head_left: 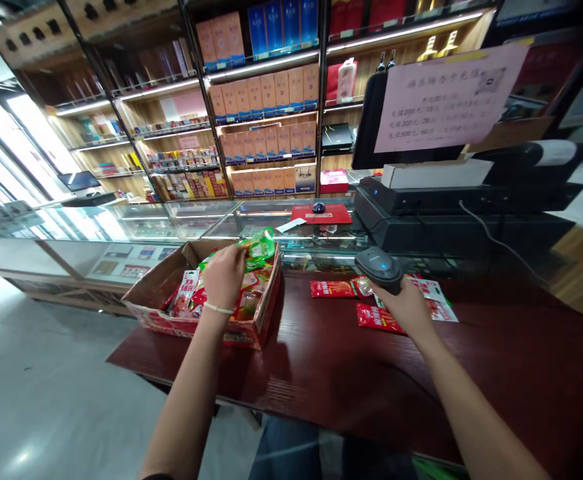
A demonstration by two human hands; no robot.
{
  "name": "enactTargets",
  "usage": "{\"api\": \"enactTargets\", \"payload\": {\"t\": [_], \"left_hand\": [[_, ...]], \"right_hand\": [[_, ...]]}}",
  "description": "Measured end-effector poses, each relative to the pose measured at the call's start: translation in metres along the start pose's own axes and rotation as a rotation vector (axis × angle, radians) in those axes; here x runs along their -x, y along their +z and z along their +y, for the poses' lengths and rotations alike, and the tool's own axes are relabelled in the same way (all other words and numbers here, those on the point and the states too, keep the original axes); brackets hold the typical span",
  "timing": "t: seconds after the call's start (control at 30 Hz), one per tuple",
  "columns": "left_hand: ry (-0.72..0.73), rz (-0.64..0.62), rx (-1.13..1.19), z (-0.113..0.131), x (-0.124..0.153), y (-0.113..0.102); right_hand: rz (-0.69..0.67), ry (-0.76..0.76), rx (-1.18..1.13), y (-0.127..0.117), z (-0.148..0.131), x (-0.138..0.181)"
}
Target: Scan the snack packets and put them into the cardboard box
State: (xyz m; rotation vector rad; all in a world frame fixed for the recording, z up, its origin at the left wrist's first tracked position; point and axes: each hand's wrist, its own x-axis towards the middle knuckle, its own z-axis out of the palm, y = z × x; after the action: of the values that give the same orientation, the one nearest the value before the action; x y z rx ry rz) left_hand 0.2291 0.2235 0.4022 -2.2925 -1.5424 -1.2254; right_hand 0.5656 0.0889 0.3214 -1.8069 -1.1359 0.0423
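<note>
My left hand is closed on a green snack packet, held over the open cardboard box. Several red, white and green packets lie inside that box, among them a white and red packet. Wrapped round the handle of a black barcode scanner is my right hand. The scanner's head points away from me, with a small blue light on top. Beneath and beside it on the dark red table lie a red packet, another red packet and a white and red packet, partly covered by my hand.
Behind the table runs a glass display counter with a mouse on a red mat. At the right stand a black cash-register machine and a monitor bearing a pink paper sign. Shelves of boxes line the back.
</note>
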Motion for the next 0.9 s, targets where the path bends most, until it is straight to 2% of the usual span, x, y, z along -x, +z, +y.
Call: {"api": "enactTargets", "payload": {"t": [0.1, 0.2, 0.27, 0.33, 0.47, 0.6, 0.67, 0.77, 0.9], "left_hand": [[-0.043, -0.189, -0.246, -0.037, 0.006, 0.009], [-0.053, -0.399, -0.294, -0.054, 0.010, 0.019], [-0.036, -0.418, -0.286, -0.052, 0.010, 0.022], [-0.001, -0.368, -0.277, -0.040, 0.010, 0.023], [0.136, -0.285, -0.187, 0.011, 0.012, 0.030], [0.305, -0.299, -0.031, 0.081, 0.024, 0.056], [0.367, -0.345, 0.033, 0.115, 0.033, 0.079], [0.427, -0.453, 0.116, 0.159, 0.051, 0.124], [0.508, -0.618, 0.220, 0.199, 0.079, 0.188]], "right_hand": [[-0.014, -0.034, -0.023, 0.008, -0.002, 0.000], [-0.026, -0.042, -0.024, 0.011, -0.001, -0.002], [-0.037, -0.036, -0.011, 0.009, 0.001, -0.004], [-0.042, -0.029, -0.002, 0.006, 0.005, -0.006], [-0.002, -0.023, 0.037, -0.005, 0.017, -0.012], [0.001, -0.017, 0.102, -0.022, 0.037, -0.018], [-0.015, 0.014, 0.173, -0.032, 0.050, -0.020], [-0.032, 0.085, 0.315, -0.047, 0.070, -0.023], [-0.028, 0.133, 0.417, -0.059, 0.093, -0.020]]}}
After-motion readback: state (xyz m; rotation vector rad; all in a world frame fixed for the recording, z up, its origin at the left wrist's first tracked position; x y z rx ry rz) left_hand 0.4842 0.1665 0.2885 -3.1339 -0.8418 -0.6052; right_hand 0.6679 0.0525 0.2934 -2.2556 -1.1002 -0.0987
